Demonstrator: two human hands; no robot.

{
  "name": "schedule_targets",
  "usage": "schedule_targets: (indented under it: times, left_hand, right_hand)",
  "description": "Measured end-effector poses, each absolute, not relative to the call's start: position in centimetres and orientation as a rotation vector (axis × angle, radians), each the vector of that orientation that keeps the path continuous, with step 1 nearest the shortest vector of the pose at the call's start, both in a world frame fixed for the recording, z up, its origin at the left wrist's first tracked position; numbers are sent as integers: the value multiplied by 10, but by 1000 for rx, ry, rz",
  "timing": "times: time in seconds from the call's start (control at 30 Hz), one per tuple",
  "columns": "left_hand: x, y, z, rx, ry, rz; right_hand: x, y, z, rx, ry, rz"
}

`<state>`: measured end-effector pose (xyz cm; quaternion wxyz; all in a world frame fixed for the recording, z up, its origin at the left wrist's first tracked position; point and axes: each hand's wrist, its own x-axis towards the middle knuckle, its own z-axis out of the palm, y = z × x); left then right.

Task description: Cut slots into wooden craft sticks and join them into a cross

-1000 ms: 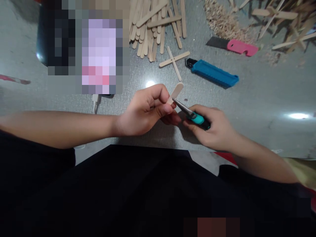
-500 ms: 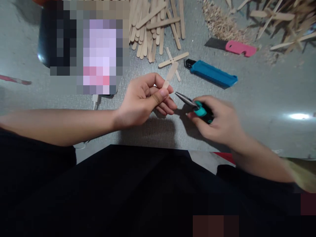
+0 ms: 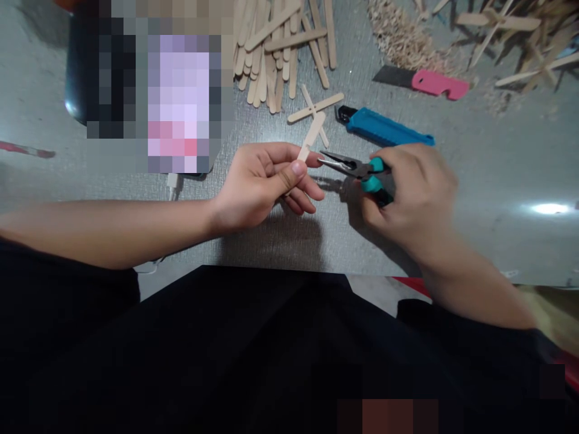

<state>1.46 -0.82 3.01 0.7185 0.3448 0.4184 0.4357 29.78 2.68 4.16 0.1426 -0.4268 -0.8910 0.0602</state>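
Note:
My left hand (image 3: 275, 178) pinches a pale wooden craft stick (image 3: 313, 134) between thumb and index finger. A small notch shows on the stick's edge, a little above the thumb. The other fingers are loosely curled below. My right hand (image 3: 414, 196) is closed round the teal and black handles of long-nose pliers (image 3: 350, 166). The pliers' jaws are parted and point left, with their tips close to my left index finger. Just beyond the held stick, a cross of two joined sticks (image 3: 312, 110) lies on the table.
A blue utility knife (image 3: 389, 128) and a pink-handled blade (image 3: 438, 83) lie beyond my right hand. A pile of craft sticks (image 3: 271, 57) is at the back, beside wood shavings (image 3: 402, 39). More crossed sticks (image 3: 497, 23) lie back right. A blurred-out phone (image 3: 181, 90) with a cable sits left on the grey table (image 3: 266, 250).
The pliers' jaws have opened and the right hand has moved slightly up. The held stick has turned in my left fingers, so its notch now shows.

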Motion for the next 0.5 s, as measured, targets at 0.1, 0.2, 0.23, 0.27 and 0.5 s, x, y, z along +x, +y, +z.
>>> schedule_targets:
  times: [0.1, 0.2, 0.23, 0.27, 0.5]
  left_hand:
    - [15, -8, 31, 776, 967, 949]
    - [15, -8, 30, 782, 965, 958]
    - [15, -8, 29, 780, 956, 963]
    - [15, -8, 29, 777, 942, 972]
    - [16, -8, 32, 763, 1016, 971]
  right_hand:
    - [299, 29, 41, -1225, -2567, 197]
    - [301, 32, 38, -1195, -2571, 206]
    - [301, 32, 37, -1190, -2568, 209]
    - [301, 32, 37, -1188, -2565, 214]
    - [302, 32, 42, -1239, -2587, 257]
